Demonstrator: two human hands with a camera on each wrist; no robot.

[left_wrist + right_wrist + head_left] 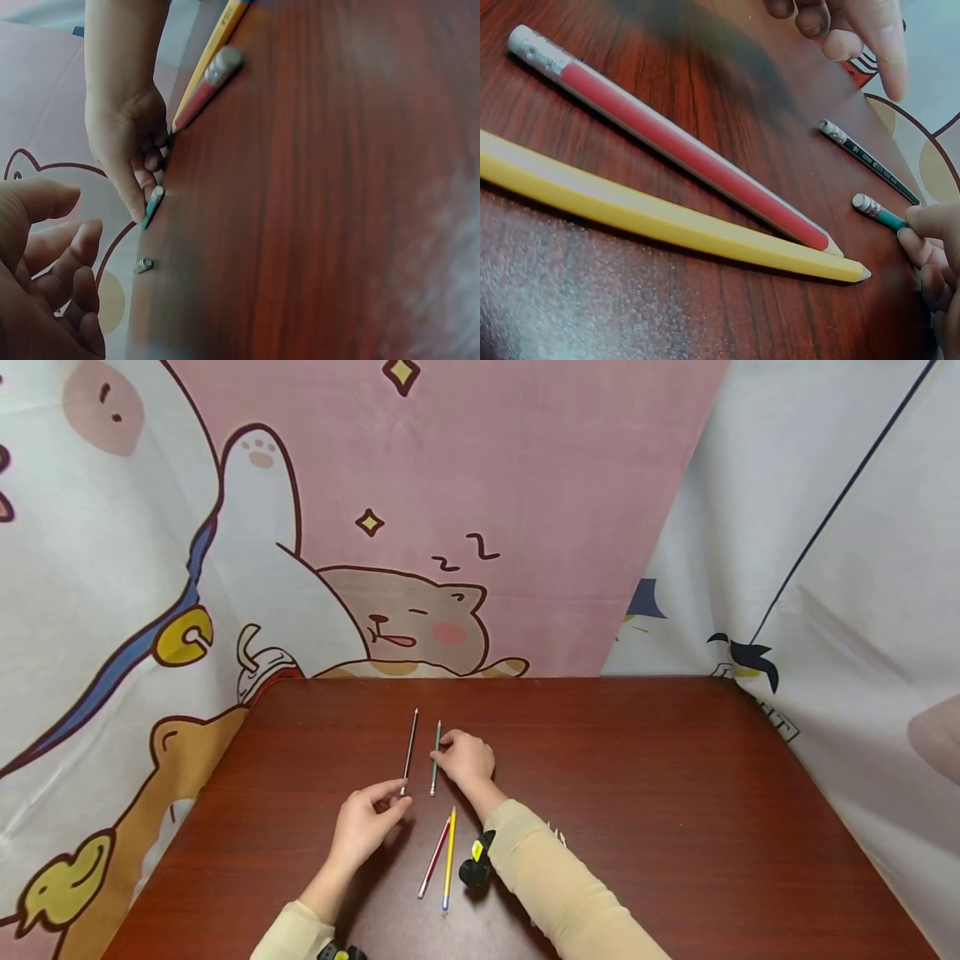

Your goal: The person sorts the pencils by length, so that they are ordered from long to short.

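With thumb and fingertips my right hand [468,762] pinches a green pencil [433,779] around its middle; its white eraser end points toward me. To the left lies a black pencil [410,745], roughly alongside the green one. My left hand [362,822] hovers by the black pencil's eraser end, thumb and fingers apart, and the left wrist view shows nothing between them. Nearer to me, a red pencil [690,157] and a yellow pencil [667,221] lie on the table, their tips close together and their back ends spread.
The reddish-brown wooden table [675,810] extends far to the right of the pencils. Behind it and at its sides hangs a cloth [540,527] printed with cartoon animals. A black wrist camera [476,864] on the right sleeve sits close beside the yellow pencil.
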